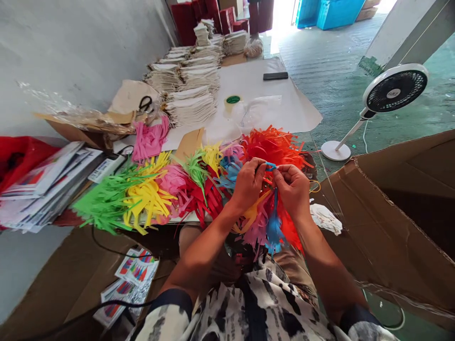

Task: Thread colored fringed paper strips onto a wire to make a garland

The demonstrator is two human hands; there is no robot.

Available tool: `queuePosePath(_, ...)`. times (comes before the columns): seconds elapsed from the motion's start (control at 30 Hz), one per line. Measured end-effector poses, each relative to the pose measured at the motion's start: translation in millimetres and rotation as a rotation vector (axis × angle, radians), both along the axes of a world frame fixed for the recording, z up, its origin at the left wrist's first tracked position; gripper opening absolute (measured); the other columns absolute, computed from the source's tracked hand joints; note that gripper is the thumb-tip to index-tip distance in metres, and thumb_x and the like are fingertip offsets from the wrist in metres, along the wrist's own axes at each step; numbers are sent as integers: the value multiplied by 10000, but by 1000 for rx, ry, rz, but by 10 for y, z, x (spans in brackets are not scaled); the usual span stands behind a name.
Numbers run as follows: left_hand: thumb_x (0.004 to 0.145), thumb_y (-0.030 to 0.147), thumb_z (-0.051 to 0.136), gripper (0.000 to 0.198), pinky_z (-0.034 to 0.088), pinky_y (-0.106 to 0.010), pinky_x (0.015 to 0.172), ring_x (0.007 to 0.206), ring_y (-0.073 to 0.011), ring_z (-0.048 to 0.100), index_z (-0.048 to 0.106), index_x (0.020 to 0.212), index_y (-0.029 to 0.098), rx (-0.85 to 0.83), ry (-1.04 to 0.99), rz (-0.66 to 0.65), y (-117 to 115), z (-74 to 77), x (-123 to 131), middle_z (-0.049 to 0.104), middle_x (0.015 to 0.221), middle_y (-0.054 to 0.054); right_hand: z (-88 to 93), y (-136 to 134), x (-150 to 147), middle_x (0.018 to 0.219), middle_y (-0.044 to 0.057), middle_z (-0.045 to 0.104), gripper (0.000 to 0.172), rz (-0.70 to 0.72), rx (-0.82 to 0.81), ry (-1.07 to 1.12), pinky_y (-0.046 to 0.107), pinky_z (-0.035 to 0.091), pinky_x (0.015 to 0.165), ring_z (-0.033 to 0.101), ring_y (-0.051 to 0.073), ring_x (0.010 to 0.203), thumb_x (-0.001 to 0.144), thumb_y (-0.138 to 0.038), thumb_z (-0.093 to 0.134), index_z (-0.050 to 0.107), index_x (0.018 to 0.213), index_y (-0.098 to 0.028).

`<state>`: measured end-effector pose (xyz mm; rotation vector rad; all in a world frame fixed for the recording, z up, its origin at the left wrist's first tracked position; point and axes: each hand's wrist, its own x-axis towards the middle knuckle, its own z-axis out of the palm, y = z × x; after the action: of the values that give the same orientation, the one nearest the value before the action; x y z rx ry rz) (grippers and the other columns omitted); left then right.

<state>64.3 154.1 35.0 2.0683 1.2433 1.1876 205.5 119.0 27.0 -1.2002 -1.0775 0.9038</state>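
Both of my hands meet above the table's near edge. My left hand [249, 182] pinches one side of the twisted top of a blue paper tassel [275, 229], and my right hand [293, 187] pinches the other side. The tassel's cut strips hang down below my fingers. Around it are pink and yellow tassels, partly hidden by my wrists. Just beyond my hands lies a heap of orange-red tassels [270, 144]. To the left, a row holds red, pink, yellow tassels [147, 196] and green tassels [106, 201].
White stacks [194, 104] fill the table's far left. A tape roll [233, 101], black phone [275, 76] and scissors [145, 103] lie farther back. Printed packets [46, 184] are piled left. An open cardboard box [391, 213] and a white fan [396, 88] stand right.
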Motion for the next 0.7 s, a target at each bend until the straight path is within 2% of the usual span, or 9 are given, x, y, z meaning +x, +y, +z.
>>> queuePosePath(0.13, 1139, 344, 493, 232, 522, -318, 878, 925, -184, 702, 668, 1053, 218, -2, 26, 37, 48, 4, -23, 764, 1021, -47, 30, -25, -8, 625, -63, 645, 321, 68, 49, 32, 262, 421, 534, 566, 126, 542, 931, -469, 745, 629, 1116, -233)
queuePosePath(0.3, 1138, 346, 498, 237, 521, -328, 933, 998, -195, 699, 684, 1078, 212, 93, 85, 35, 42, -25, -17, 768, 1058, -61, 63, -41, -22, 633, -92, 646, 478, 123, 105, 51, 273, 423, 548, 589, 133, 542, 949, -395, 706, 505, 1359, -253)
queuePosePath(0.53, 1148, 399, 462, 281, 518, -348, 933, 983, -197, 685, 664, 1112, 208, 174, 147, 53, 5, -27, -1, 765, 1058, -67, 24, -9, -21, 621, -95, 614, 454, 62, 95, 75, 271, 388, 515, 582, 135, 534, 954, -352, 673, 487, 1356, -251)
queuePosePath(0.7, 1153, 427, 430, 323, 505, -360, 923, 979, -208, 675, 652, 1113, 196, 241, 204, 36, -8, -43, 1, 758, 1030, -74, 5, 1, -23, 653, -83, 634, 431, 34, 99, 83, 272, 427, 544, 602, 135, 565, 963, -372, 678, 505, 1339, -253)
